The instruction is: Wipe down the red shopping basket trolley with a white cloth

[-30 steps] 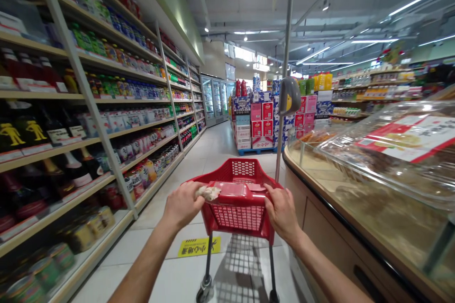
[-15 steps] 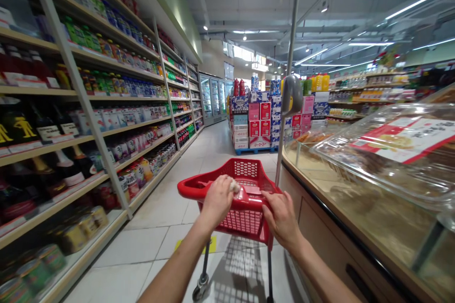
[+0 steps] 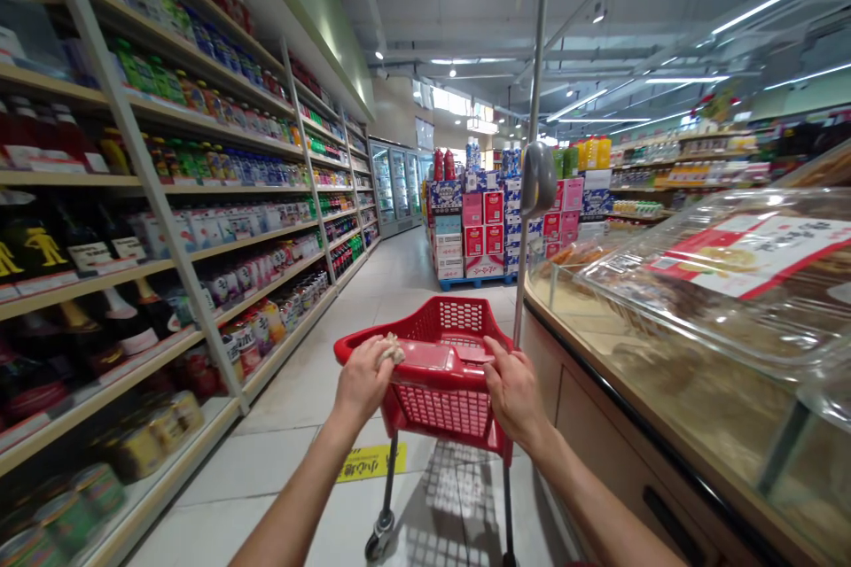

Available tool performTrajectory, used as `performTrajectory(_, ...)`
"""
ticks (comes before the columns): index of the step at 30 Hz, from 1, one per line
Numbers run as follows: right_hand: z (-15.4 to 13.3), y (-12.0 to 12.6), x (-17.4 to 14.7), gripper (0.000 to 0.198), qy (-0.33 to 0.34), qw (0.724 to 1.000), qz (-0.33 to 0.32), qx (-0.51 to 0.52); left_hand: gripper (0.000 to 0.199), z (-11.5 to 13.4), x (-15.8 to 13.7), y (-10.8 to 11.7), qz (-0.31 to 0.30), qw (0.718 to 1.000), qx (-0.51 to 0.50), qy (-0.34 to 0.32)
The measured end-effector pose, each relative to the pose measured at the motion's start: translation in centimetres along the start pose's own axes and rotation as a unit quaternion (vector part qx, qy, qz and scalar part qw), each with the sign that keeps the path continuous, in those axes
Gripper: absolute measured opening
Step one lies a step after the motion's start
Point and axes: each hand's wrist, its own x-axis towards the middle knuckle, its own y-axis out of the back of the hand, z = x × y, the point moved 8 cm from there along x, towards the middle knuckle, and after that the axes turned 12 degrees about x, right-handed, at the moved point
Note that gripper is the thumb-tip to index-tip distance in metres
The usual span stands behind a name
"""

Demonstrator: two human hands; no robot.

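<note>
Left hand (image 3: 363, 381): fingers closed on cloth (image 3: 394, 349), left of handle (image 3: 432, 363); best pressed flat. Right hand (image 3: 519, 390): fingers gripping handle's right; should steady cart (image 3: 439, 409).

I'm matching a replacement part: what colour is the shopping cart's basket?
Red; the basket shows best in the head view.

My left forearm (image 3: 296, 483) and right forearm (image 3: 595, 492), both bare, extend forward and converge toward the midline. My left hand (image 3: 363, 383), back uppermost, has its fingers curled; my right hand (image 3: 519, 390), set apart from it, shows bent fingers, the thumb on the inner side.
</note>
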Motion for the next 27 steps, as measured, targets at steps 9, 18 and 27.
performTrajectory(9, -0.1, 0.3, 0.1, 0.038, 0.034, 0.999, 0.014, -0.009, 0.034, 5.6, -1.3, -2.0, -0.007, 0.99, -0.035, -0.135)
performTrajectory(18, 0.6, 0.5, 0.1, 0.037, 0.023, 0.999, 0.033, -0.006, 0.034, 5.7, -1.0, -2.3, 0.005, 0.993, -0.019, -0.12)
performTrajectory(27, 1.0, 1.2, 0.0, 0.038, 0.011, 0.999, 0.037, 0.017, 0.027, 2.4, 0.2, -1.1, 0.039, 0.999, -0.008, -0.024)
